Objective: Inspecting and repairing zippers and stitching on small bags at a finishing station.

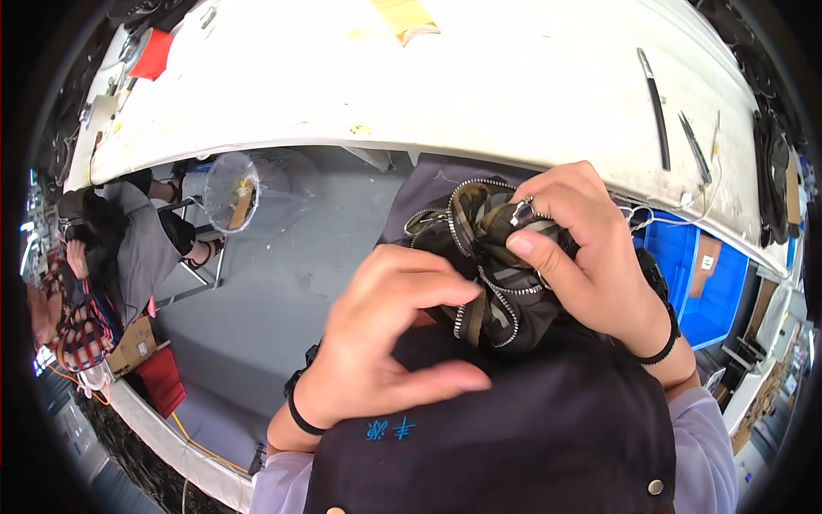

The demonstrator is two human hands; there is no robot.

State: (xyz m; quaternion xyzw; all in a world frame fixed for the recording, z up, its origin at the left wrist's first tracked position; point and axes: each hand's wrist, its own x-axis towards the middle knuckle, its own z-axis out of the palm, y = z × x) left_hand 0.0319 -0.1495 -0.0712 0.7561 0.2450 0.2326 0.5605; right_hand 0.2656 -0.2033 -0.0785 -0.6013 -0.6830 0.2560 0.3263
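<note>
A bunched camouflage piece with silver-toothed zippers (490,224) lies in my lap, just below the table edge. It looks like a small bag, though its folds hide the full shape. My right hand (595,257) grips its upper right side between thumb and fingers, by a metal zipper pull (521,212). On the other side, my left hand (377,330) is open, thumb and fingers apart and pointing toward the zipper loops. Its fingertips are close to the fabric; whether they touch it I cannot tell. Dark cloth covers my lap.
On the white table (282,77) ahead lie a black-handled knife (656,111), tweezers (694,147) and yellow paper (407,17). Blue bins (715,295) stand at right below the table. A clear-lined waste bin (231,193) is on the floor at left, near a seated person (128,240).
</note>
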